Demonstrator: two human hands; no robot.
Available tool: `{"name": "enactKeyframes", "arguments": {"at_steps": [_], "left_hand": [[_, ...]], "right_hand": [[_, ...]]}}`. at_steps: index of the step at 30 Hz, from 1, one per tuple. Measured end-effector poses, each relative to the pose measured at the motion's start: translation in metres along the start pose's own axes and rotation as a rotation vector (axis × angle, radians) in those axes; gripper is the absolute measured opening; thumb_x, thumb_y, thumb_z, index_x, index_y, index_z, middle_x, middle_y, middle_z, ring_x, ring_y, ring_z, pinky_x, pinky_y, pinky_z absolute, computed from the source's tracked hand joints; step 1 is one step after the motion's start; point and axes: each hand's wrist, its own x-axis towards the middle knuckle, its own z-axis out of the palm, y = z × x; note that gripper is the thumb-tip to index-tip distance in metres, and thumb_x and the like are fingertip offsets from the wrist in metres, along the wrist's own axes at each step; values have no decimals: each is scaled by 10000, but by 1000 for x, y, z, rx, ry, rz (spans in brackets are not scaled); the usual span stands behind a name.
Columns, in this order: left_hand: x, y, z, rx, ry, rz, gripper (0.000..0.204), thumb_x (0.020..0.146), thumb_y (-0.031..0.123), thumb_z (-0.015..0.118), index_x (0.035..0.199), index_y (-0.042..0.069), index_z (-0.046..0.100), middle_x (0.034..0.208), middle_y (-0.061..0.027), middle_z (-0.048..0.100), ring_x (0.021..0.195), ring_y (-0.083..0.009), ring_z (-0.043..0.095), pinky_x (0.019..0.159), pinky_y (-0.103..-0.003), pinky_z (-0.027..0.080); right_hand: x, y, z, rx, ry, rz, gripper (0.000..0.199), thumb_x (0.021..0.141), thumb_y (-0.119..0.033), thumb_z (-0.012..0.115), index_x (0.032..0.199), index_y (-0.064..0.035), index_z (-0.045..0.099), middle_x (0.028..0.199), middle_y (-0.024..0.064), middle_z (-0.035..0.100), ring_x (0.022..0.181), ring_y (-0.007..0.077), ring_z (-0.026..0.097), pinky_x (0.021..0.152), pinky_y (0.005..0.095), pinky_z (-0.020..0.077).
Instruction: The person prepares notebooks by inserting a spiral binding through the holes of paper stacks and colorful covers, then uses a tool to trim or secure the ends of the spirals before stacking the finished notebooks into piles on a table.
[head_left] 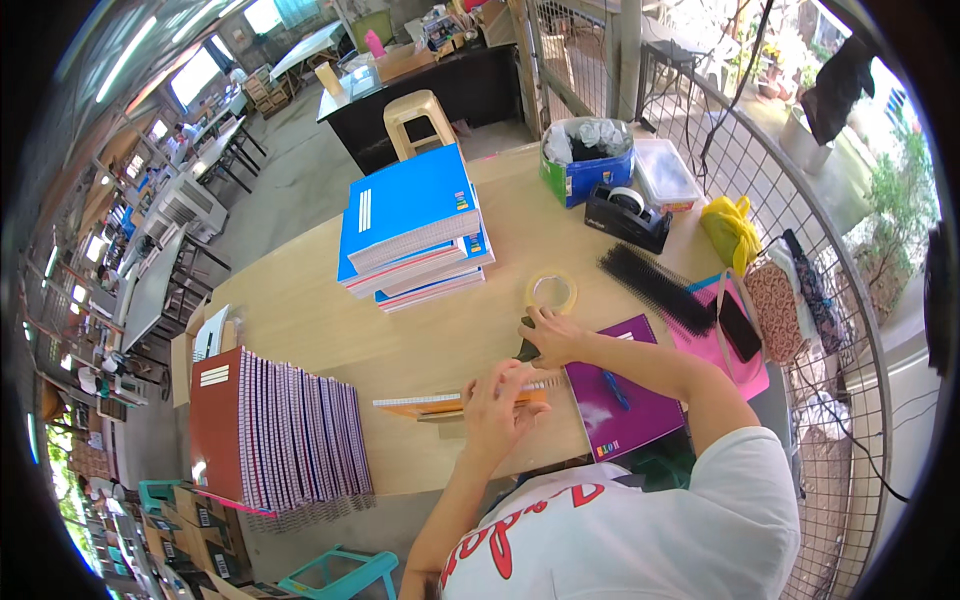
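notebook [455, 404], orange and thin, lies flat near the table's [300, 290] front edge, just right of the upright row of spiral-bound books [290, 430]; left hand [500, 410] presses flat on it, fingers spread, clamping nothing; if that palm eases, the cover could skid toward the leaning row and tip it; right hand [550, 335] sits beyond, fingers curled around something small and dark at the notebook's far end, though i cannot tell how firmly it grips; a jerk there might bend the binding edge; purple book [615, 400] lies just right, a blue pen [615, 390] on it that a forearm could roll off; tape roll [551, 292] rests near the right hand.
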Motion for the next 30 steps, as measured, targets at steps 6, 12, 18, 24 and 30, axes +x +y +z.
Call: {"name": "enactKeyframes", "arguments": {"at_steps": [6, 12, 18, 24, 30], "left_hand": [[-15, -11, 13, 191, 48, -18, 176, 748, 192, 819, 872, 174, 695, 935, 32, 623, 865, -204, 587, 845, -401, 368], [-8, -16, 8, 130, 29, 60, 337, 740, 173, 841, 1013, 127, 650, 921, -9, 604, 800, -225, 580, 775, -383, 408], [-4, -16, 9, 6, 66, -4, 632, 718, 231, 883, 1209, 73, 516, 981, -95, 584, 770, -230, 569, 728, -386, 428], [-9, -18, 12, 6, 99, 18, 607, 726, 243, 880, 1189, 71, 527, 901, -69, 583, 770, -236, 569, 719, -395, 424], [-11, -21, 7, 95, 17, 78, 650, 729, 230, 876, 1237, 58, 508, 844, -48, 589, 764, -216, 576, 722, -388, 413]], "right_hand": [[0, -7, -20, -241, -113, -55, 634, 730, -444, 724, 1277, -148, 601, 1173, 231, 545, 1083, 377, 560, 837, 481, 469], [-24, 13, -117, 1487, -457, 137, 621, 913, -543, 588, 1183, 10, 675, 1144, 121, 649, 1050, 237, 610, 830, 391, 489], [-15, -6, -130, 937, -502, -206, 601, 889, -516, 607, 1066, 51, 694, 1120, 154, 642, 999, 252, 613, 809, 341, 482], [-2, 2, -124, 977, -699, -174, 572, 852, -449, 643, 1123, 51, 709, 1155, 184, 650, 1130, 278, 572, 960, 366, 431], [2, 0, -123, 1006, -650, -160, 542, 851, -431, 632, 1073, 55, 723, 1146, 187, 644, 1089, 285, 584, 951, 365, 429]]}}
